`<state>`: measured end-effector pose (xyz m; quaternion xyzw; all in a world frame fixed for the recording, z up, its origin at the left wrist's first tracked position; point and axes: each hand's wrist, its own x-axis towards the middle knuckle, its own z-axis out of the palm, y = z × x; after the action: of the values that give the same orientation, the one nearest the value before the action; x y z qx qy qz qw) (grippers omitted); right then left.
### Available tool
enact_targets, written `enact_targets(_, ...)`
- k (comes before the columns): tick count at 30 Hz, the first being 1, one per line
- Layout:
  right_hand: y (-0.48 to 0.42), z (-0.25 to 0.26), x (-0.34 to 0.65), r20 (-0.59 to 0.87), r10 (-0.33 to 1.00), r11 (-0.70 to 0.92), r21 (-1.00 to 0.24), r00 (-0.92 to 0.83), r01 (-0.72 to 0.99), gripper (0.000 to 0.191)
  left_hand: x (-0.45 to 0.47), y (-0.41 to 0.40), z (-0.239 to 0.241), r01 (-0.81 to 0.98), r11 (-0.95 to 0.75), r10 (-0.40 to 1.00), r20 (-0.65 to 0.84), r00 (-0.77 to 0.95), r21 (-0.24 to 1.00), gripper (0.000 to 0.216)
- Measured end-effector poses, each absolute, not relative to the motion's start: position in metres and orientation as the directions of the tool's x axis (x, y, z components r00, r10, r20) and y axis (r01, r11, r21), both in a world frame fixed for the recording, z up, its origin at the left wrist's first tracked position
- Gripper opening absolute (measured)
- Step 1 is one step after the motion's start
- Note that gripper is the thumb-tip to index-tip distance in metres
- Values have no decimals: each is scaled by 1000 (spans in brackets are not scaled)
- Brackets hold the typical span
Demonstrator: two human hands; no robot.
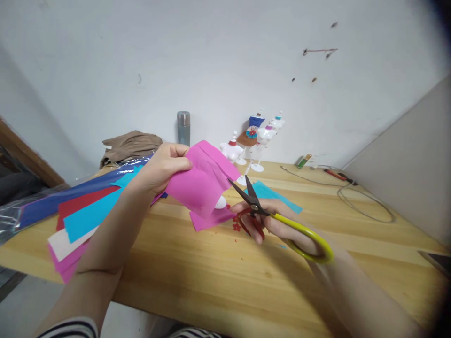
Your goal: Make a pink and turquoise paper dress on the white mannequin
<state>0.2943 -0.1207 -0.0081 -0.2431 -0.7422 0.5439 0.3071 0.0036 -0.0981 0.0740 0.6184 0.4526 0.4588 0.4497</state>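
Note:
Between the thumb and fingers of my left hand (167, 169) is a sheet of pink felt or paper (197, 180), held up above the table. My right hand (278, 220) grips a pair of scissors (254, 206) with one yellow and one red handle. The blades are apart and point at the sheet's right edge. Under the raised sheet lie another pink piece (207, 220) and a small white object, partly hidden. Small red flower cutouts (237, 225) rest beside them, close to my right hand.
Several small white mannequins (266, 136) stand by the wall, near a grey thermos (183, 127). Coloured sheets (91, 213) are spread at left below a brown cloth (132, 145). A turquoise sheet (276, 195) lies behind my right hand. A cable (366, 216) curls at right.

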Motion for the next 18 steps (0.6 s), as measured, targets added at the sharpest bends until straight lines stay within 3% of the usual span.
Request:
enact_targets(11,-119,-12,290,229,673,278,-959,-703,-47,48,7,-102,74,221,-196,963,144,228,955,7)
enact_targets(18,-123,-8,288,231,681,326,-945,-695,5,60,11,-107,74,227,-206,962,154,226,952,7)
